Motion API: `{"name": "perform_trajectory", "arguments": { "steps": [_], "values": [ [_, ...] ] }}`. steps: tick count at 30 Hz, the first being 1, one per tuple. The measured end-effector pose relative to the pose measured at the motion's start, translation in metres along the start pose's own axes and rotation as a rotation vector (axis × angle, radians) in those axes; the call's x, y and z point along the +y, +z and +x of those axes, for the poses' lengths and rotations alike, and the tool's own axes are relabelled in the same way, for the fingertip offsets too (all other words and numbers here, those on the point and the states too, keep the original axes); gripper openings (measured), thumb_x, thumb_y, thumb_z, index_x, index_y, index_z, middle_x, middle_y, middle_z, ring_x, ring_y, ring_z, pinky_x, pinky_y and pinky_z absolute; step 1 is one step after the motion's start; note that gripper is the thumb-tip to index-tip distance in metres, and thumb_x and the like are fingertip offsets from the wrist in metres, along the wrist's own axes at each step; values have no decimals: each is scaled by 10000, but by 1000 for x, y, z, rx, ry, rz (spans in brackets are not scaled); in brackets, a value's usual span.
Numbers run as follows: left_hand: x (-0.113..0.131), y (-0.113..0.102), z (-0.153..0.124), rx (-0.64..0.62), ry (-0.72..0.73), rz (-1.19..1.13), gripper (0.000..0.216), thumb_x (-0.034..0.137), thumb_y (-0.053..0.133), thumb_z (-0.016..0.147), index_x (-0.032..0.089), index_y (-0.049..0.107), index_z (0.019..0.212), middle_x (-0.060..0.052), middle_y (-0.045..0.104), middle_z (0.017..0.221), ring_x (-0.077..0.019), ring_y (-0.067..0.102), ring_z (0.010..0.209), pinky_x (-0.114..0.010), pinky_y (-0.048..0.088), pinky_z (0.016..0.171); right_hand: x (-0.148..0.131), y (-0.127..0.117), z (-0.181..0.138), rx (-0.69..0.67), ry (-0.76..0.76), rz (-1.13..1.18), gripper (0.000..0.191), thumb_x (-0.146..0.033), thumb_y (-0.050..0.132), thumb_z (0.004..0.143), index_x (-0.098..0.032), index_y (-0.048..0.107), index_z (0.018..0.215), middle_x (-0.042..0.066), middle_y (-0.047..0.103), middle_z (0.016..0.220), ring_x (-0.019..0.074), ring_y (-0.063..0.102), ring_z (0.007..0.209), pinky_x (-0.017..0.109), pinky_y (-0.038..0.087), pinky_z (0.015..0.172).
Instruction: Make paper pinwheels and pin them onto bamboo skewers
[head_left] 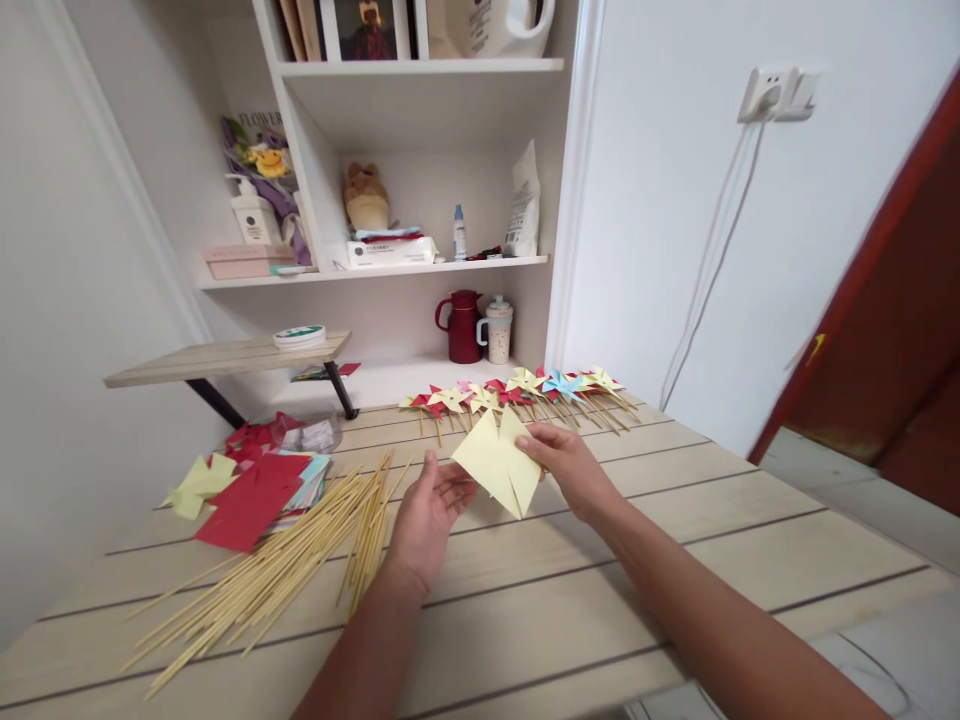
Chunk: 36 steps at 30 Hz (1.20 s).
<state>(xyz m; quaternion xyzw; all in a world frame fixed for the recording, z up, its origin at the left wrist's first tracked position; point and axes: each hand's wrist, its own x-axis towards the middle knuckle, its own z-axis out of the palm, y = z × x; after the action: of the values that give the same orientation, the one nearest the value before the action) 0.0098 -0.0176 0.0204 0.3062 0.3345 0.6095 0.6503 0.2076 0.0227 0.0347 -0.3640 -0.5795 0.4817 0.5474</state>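
A pale yellow paper square (pixel 496 462) with slits cut in from its corners hangs above the table, turned like a diamond. My right hand (pixel 566 465) pinches it at its right corner, thumb in front. At the left corner is my left hand (pixel 433 515), palm up with thumb and fingers apart; its fingertips reach the paper's edge, and I cannot tell whether they touch it. Left of that hand lies a loose heap of thin wooden sticks (pixel 300 560). Beyond the paper, finished pinwheels (pixel 480 398) in yellow, red and blue lie in a row.
Red paper (pixel 253 500), a cut yellow piece (pixel 199 485) and a stack of coloured sheets (pixel 309 482) lie at the left. A small raised shelf (pixel 225 358) holds a white round container (pixel 300 338). Behind, a red jug (pixel 463 328) and a cup (pixel 498 330) stand in the shelving.
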Motion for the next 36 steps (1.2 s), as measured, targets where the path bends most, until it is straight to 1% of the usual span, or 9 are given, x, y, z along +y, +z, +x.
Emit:
{"name": "perform_trajectory", "arguments": {
  "steps": [3,6,9,14,19,23,28,32,36],
  "values": [
    [2,2,-1,-32,-49,2,518,615,568,839,130,735,904,-122,747,908,-213,676,843,-330,504,803,-1,1,-1,-32,18,-26,315,-489,741,713,-177,721,753,-8,575,611,114,447,544,242,319,475],
    [3,6,-5,-172,-111,51,616,653,501,856,118,719,1070,-157,738,1082,-276,665,1016,-372,500,862,-3,1,-3,-62,42,-55,289,-449,768,685,-185,744,798,-7,599,620,111,463,540,232,314,463],
    [3,10,-10,-258,-131,50,507,549,562,874,145,700,1146,-140,707,1195,-296,623,1143,-402,481,942,-6,2,-4,-83,43,-93,313,-412,774,678,-203,750,908,-5,622,662,112,484,561,219,328,461],
    [0,8,-13,-307,-140,161,407,416,688,826,99,731,1079,-173,723,1143,-304,665,1062,-380,476,933,-8,0,-6,-80,34,-141,374,-393,773,680,-204,727,1000,-27,567,606,105,462,534,205,338,443],
    [-2,4,-11,-291,-179,189,356,373,741,780,89,755,994,-176,756,1022,-293,709,937,-376,496,879,-5,-2,-6,-161,54,-146,426,-382,787,673,-221,706,1060,-23,594,643,120,503,558,210,342,454],
    [-5,2,-10,-262,-218,171,338,342,740,788,97,744,1020,-175,755,1026,-292,706,967,-391,509,896,-3,-2,-6,-143,16,-181,396,-391,767,708,-246,708,1072,-18,623,682,145,546,615,248,404,534],
    [-6,4,-7,-242,-153,27,329,306,673,852,114,700,1117,-165,707,1183,-281,659,1093,-421,507,960,-2,-1,-4,-76,-79,-141,358,-465,644,834,-246,690,1113,21,671,862,173,599,769,302,482,688],
    [-4,5,-4,-168,-77,-51,297,288,656,864,124,692,1109,-147,714,1175,-276,640,1135,-437,497,994,-4,-1,-6,-107,-91,-111,422,-534,578,875,-230,663,1156,25,659,797,176,606,716,332,504,707],
    [-2,7,-3,-119,-8,-149,313,266,633,881,132,666,1162,-135,693,1227,-268,605,1198,-441,453,1060,-3,2,-8,-134,-59,-76,460,-547,537,903,-245,606,1243,28,671,848,174,615,738,349,506,748]
  ]
}}
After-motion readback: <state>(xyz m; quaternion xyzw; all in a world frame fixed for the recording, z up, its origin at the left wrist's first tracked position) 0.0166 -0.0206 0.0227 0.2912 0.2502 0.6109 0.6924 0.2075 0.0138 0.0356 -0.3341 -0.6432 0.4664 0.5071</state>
